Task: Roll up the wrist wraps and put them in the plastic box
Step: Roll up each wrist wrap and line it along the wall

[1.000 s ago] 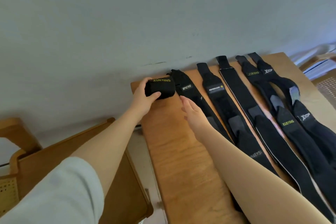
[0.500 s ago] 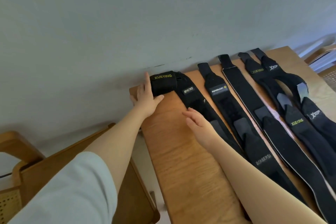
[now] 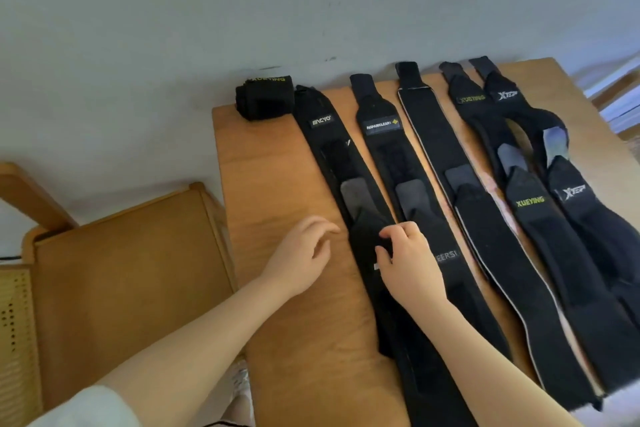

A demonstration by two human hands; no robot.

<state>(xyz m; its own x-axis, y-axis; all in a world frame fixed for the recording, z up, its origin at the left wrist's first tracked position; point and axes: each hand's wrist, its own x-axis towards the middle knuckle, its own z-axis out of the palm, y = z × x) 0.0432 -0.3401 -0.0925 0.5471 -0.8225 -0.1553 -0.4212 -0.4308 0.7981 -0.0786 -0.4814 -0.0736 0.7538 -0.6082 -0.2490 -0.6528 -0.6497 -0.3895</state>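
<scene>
My left hand has let go of the rolled XUEYING wrap, now at the tabletop upper-left corner; its grip is open. My right hand now pinches the flat INCYO wrap.

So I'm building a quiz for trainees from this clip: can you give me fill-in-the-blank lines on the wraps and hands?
1. The rolled-up wrap at the table's far left corner reads ____.
2. The right hand pinches the leftmost flat wrap, labelled ____.
3. The left hand holds ____.
4. The number of wraps already rolled is ____.

Missing words: XUEYING; MACYO; nothing; one
</scene>
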